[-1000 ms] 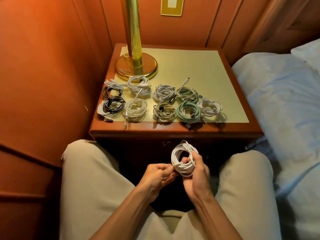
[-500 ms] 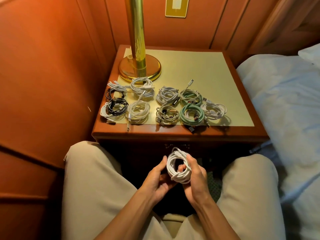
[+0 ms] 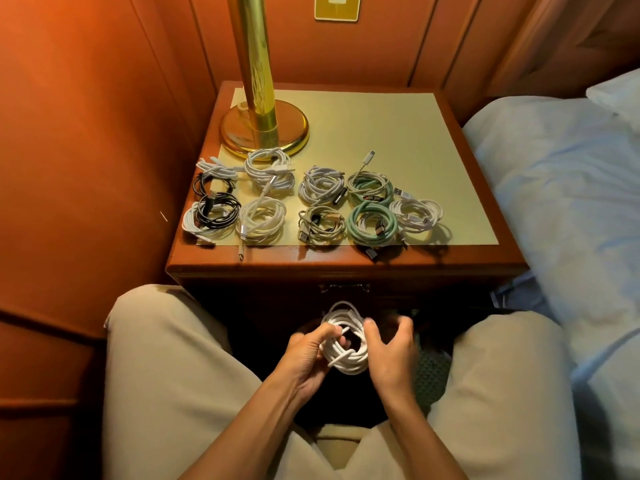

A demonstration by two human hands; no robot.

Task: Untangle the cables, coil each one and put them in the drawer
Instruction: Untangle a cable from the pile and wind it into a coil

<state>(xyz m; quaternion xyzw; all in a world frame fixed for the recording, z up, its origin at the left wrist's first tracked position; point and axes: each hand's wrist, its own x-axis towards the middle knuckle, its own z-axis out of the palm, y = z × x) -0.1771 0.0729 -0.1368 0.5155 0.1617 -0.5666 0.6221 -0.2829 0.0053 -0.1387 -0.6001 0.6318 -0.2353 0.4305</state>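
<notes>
A coiled white cable (image 3: 346, 351) sits between my hands, over my lap and in front of the nightstand. My left hand (image 3: 308, 355) grips the coil's left side, its thumb and fingers pinching the strands. My right hand (image 3: 389, 351) lies against the coil's right side with its fingers spread and blurred. Several coiled cables lie in two rows on the nightstand top (image 3: 398, 133): white ones (image 3: 270, 171), a black one (image 3: 216, 206) and green ones (image 3: 372, 223). The drawer front (image 3: 343, 288) with its metal handle is closed.
A brass lamp base (image 3: 263, 129) stands at the nightstand's back left. An orange padded wall runs along the left. A bed with pale sheets (image 3: 554, 202) borders the right side. My knees in beige trousers (image 3: 166, 358) flank the hands.
The coil has passed from my right hand's grip into my left hand's grip. My right fingers have come off it and spread. The camera has moved closer and lower.
</notes>
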